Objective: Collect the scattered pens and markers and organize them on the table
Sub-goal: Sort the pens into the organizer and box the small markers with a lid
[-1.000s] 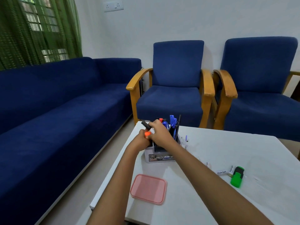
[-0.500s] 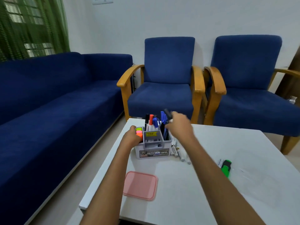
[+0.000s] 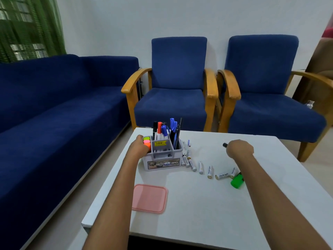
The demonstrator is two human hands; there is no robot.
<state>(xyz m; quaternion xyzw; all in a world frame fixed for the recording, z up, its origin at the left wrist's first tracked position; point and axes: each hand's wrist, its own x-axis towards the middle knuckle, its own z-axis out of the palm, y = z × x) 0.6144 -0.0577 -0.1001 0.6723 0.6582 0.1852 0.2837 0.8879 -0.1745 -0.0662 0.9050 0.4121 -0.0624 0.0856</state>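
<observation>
My left hand rests against the grey plastic pen organiser at ten o'clock; its fingers are hidden. My right hand grips a mostly hidden black-tipped marker at one o'clock

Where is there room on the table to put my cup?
The near middle, between the pink lid and the green highlighter, is bare. So is the far right corner behind the right hand. It is crowded beside the pen box, where batteries lie.
</observation>
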